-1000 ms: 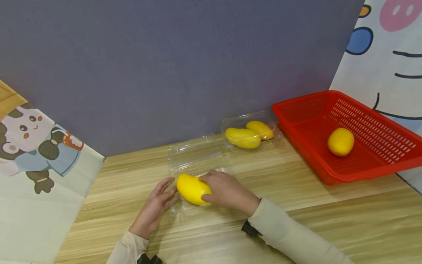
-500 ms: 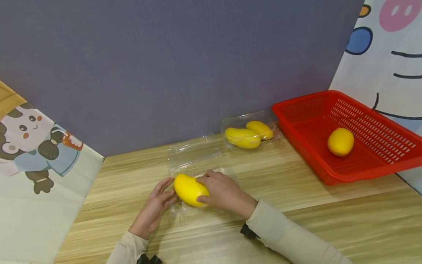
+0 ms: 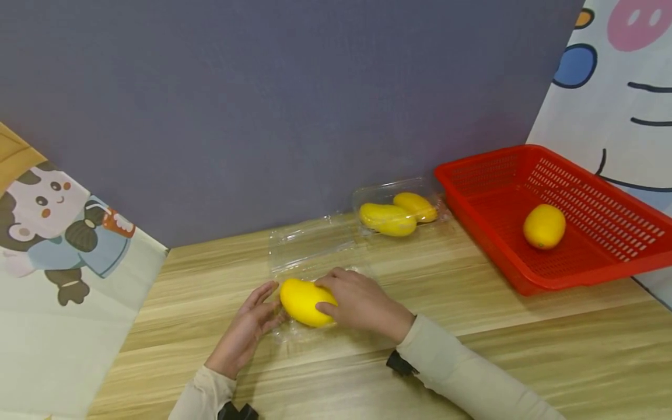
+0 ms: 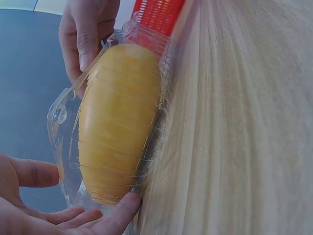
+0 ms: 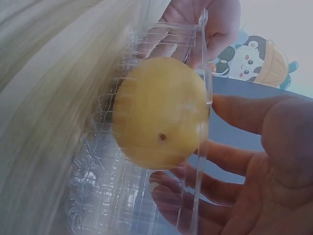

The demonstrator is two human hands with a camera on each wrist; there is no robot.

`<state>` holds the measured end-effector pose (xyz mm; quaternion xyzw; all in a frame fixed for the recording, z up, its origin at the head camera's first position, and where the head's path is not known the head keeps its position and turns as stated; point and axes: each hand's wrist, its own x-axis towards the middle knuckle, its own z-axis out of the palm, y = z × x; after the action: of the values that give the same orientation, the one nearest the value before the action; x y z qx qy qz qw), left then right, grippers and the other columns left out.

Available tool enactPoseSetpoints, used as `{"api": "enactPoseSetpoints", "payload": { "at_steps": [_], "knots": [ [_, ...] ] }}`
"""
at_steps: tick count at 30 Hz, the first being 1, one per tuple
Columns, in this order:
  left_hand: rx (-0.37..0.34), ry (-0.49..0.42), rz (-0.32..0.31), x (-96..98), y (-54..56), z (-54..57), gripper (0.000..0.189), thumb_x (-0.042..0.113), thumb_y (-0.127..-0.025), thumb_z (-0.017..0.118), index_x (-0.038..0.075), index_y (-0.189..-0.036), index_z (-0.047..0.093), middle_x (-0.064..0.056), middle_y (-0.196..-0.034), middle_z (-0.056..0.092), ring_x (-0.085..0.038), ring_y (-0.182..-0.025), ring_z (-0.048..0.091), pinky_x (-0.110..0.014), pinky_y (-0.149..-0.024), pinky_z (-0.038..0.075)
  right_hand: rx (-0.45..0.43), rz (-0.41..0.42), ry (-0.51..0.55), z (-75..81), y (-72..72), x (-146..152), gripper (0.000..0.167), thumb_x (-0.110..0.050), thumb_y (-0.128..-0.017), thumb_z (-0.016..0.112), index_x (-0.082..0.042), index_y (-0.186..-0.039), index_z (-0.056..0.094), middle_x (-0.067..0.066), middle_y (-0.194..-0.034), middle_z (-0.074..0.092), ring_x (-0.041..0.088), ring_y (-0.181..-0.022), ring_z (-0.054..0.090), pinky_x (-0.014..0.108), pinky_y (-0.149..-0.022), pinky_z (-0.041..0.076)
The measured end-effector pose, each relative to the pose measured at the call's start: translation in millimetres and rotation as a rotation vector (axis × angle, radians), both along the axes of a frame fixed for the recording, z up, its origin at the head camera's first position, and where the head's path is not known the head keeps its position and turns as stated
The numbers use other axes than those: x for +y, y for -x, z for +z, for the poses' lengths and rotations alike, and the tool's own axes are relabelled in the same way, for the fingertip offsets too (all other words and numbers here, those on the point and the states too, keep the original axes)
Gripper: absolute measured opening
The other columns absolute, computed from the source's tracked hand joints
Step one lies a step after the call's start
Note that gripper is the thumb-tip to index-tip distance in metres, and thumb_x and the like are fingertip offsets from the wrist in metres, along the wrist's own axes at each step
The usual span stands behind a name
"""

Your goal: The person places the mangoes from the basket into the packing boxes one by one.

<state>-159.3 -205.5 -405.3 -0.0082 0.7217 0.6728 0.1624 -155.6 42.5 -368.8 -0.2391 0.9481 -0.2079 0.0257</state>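
Note:
A yellow mango (image 3: 301, 302) lies in the near half of a clear plastic clamshell box (image 3: 312, 248), whose lid is folded back toward the wall. My right hand (image 3: 362, 304) grips the mango's right end between thumb and fingers. At the box's left end, my left hand (image 3: 244, 335) rests with loosely extended fingers. In the left wrist view a fingertip (image 4: 128, 201) touches the box near its base, with the mango (image 4: 120, 122) seen through the ribbed wall. From the right wrist the mango's stem end (image 5: 163, 137) shows through the clear plastic.
A second clear box (image 3: 385, 192) with two yellow mangoes (image 3: 387, 219) stands against the grey wall (image 3: 273, 116). Right of it is a red perforated basket (image 3: 488, 248) holding one mango (image 3: 544, 226). Cartoon-printed panels (image 3: 47, 338) flank the wooden tabletop (image 3: 199, 280).
The mango and my right hand have shifted slightly left, then back right, inside the box. My left hand has stayed in place.

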Motion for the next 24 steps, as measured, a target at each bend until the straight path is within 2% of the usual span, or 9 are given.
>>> {"api": "enactPoseSetpoints", "payload": {
  "at_steps": [8,15,20,24],
  "knots": [
    [-0.007,-0.004,0.004,-0.4,-1.4,1.4,0.060,0.009,-0.102,0.043,0.009,-0.157,0.020,-0.015,-0.167,0.007,-0.040,-0.147,0.031,-0.043,-0.111,0.046,-0.002,0.003,0.019,1.2,1.9,2.9,0.048,-0.044,-0.095,0.064,-0.018,-0.135,0.062,0.002,-0.130,0.063,0.021,-0.114,0.061,0.040,-0.095,0.053],
    [0.001,0.004,0.009,-0.7,-1.3,-0.6,0.058,0.009,-0.101,0.042,0.010,-0.156,0.023,-0.015,-0.167,0.008,-0.039,-0.144,0.035,-0.043,-0.111,0.046,-0.024,-0.083,0.053,17.9,4.3,20.5,0.048,-0.047,-0.095,0.063,-0.023,-0.136,0.061,0.001,-0.137,0.060,0.023,-0.124,0.058,0.045,-0.102,0.051],
    [0.008,0.019,0.002,-1.6,-2.9,1.5,0.058,0.010,-0.102,0.041,0.009,-0.157,0.022,-0.015,-0.167,0.008,-0.039,-0.144,0.034,-0.045,-0.113,0.044,0.039,-0.125,0.076,34.3,4.6,46.5,0.050,-0.047,-0.095,0.062,-0.021,-0.139,0.059,0.006,-0.147,0.054,0.030,-0.138,0.049,0.052,-0.111,0.044],
    [0.007,0.019,-0.001,-1.3,-2.2,1.4,0.059,0.011,-0.102,0.042,0.010,-0.157,0.021,-0.015,-0.167,0.007,-0.041,-0.146,0.032,-0.044,-0.111,0.046,0.105,-0.149,0.105,44.2,4.6,68.9,0.051,-0.046,-0.095,0.062,-0.021,-0.139,0.058,0.009,-0.148,0.053,0.032,-0.137,0.050,0.055,-0.110,0.044]
  ]
}}
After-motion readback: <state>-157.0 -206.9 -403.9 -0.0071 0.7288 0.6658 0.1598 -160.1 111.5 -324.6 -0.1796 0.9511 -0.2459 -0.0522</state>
